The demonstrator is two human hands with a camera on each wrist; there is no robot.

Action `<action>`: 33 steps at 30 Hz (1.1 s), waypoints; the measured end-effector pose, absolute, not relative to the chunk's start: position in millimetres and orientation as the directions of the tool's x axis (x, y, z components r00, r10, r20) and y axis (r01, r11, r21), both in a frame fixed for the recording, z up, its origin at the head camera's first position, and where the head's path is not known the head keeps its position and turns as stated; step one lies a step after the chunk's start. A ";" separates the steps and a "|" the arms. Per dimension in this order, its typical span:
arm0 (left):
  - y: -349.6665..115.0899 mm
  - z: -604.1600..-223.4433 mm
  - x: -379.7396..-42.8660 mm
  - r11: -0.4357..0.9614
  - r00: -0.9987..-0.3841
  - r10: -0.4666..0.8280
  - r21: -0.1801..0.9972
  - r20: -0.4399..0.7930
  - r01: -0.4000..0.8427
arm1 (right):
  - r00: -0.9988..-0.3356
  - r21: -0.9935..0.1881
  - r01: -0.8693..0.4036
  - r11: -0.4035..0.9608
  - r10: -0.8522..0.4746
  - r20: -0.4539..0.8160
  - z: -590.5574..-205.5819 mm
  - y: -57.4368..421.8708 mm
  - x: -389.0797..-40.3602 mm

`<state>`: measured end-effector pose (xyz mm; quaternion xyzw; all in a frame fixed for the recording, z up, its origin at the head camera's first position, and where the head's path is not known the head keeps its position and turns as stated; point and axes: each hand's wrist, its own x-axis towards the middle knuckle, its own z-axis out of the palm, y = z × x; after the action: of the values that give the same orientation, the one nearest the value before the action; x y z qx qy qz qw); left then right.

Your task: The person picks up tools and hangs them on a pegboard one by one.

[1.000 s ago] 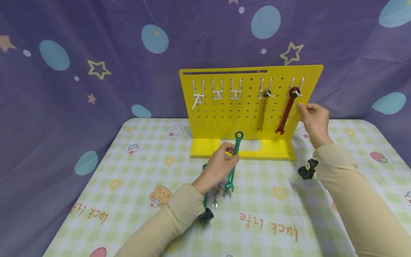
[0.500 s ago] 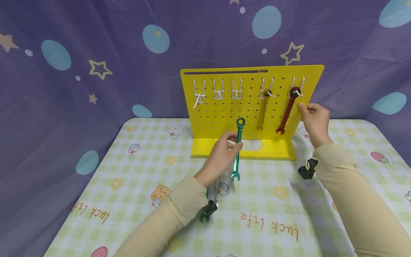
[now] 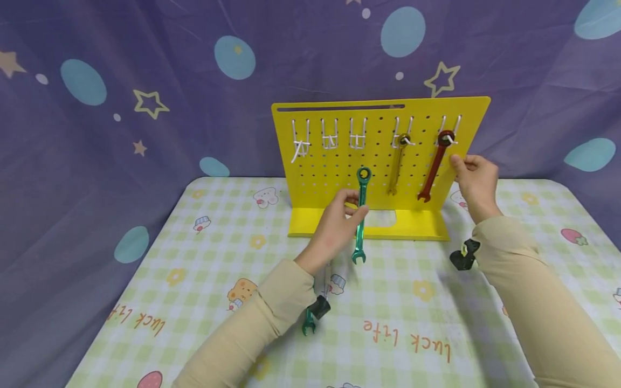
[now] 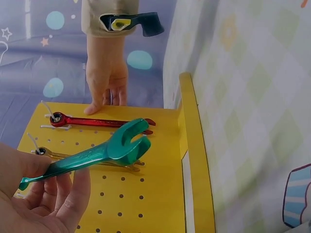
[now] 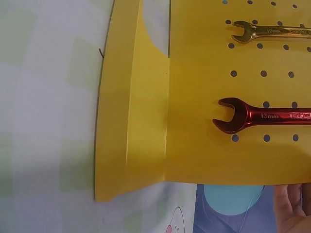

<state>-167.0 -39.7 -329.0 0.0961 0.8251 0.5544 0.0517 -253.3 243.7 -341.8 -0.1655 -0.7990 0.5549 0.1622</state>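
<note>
My left hand (image 3: 337, 226) pinches a green combination wrench (image 3: 361, 215) between thumb and fingers, ring end up and open end down, in front of the yellow pegboard (image 3: 339, 183). In the left wrist view, the green wrench (image 4: 87, 158) slants across the palm with its open end outward. My right hand (image 3: 477, 180) grips the board's right edge, thumb on the front face. A red wrench (image 3: 434, 170) and a thinner gold wrench (image 3: 398, 167) hang from white hooks on the right side of the board. Three white hooks to their left carry nothing.
On the checked tablecloth (image 3: 398, 302), beneath my left forearm, lie another green wrench (image 3: 309, 323) and a silver wrench (image 3: 326, 283), both partly hidden. A purple patterned curtain (image 3: 170, 145) hangs behind the table.
My left hand has lifted the green wrench up and slightly right, from low in front of the board's base to before its lower face. The right hand stays at the edge.
</note>
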 end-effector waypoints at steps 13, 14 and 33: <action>-42.0 -323.8 -170.3 0.320 -0.973 0.225 0.939 0.052 0.124 | -0.894 -0.923 0.101 0.371 0.441 0.079 -342.8 243.6 -252.4; -42.1 -323.0 -171.0 0.311 -0.973 0.225 0.942 0.057 0.127 | -0.894 -0.926 0.100 0.365 0.441 0.077 -342.8 243.7 -252.3; -37.5 -306.7 -179.7 0.328 -0.968 0.178 0.917 0.175 0.226 | -0.888 -0.930 0.079 0.360 0.449 0.098 -343.5 242.5 -253.1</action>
<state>-179.7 -37.5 -306.7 0.1239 0.8147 0.5662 -0.0210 -253.1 242.5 -343.5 -0.1636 -0.8066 0.5417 0.1706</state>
